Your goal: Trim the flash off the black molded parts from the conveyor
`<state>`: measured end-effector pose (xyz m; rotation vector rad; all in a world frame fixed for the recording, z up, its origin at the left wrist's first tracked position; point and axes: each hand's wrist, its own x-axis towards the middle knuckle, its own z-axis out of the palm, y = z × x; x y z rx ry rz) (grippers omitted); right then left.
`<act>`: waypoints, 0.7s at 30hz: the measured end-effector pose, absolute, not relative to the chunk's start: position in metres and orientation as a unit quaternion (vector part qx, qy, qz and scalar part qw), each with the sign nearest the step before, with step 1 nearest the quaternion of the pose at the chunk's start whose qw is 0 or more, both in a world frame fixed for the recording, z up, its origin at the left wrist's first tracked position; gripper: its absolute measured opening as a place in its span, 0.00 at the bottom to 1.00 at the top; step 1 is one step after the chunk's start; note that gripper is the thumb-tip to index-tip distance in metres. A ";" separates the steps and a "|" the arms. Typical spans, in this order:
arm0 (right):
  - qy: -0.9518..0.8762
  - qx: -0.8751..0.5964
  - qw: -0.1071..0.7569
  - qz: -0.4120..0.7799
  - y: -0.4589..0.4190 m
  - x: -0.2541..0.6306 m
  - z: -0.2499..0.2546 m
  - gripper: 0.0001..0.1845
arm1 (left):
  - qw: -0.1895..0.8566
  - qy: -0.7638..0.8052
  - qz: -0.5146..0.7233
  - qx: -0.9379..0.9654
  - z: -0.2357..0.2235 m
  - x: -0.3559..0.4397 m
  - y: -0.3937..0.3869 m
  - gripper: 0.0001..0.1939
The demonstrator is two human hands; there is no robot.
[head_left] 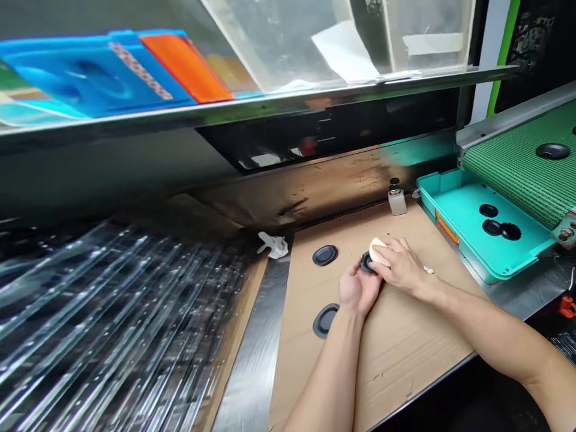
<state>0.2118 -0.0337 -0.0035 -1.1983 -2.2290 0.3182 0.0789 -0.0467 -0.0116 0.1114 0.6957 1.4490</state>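
My left hand (357, 291) holds a small black oval plastic part (366, 262) above the cardboard sheet (396, 354). Pressed against that part is a cream-coloured pad (378, 252), gripped in the fingers of my right hand (400, 267). The pad and fingers hide much of the part. To the left, two similar parts lie on the cardboard: one black oval part (324, 255) farther back and another oval part (324, 321) nearer, partly behind my left forearm.
A teal tray (477, 264) with several black parts stands at right, below a green conveyor belt (508, 150) carrying a black part (552, 151). A small bottle (396, 201) and crumpled white tissue (273, 245) are nearby. Clear plastic trays (135, 312) fill the left. A metal shelf (270, 99) overhangs.
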 end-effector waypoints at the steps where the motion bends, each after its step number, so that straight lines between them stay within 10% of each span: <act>1: -0.842 -0.449 0.276 0.116 -0.043 0.206 -0.005 0.22 | 0.701 0.306 0.642 0.051 -0.012 0.078 -0.048 0.21; 21: -0.867 -0.466 0.175 0.030 -0.038 0.199 0.004 0.25 | 0.719 0.293 0.626 0.075 -0.019 0.081 -0.045 0.23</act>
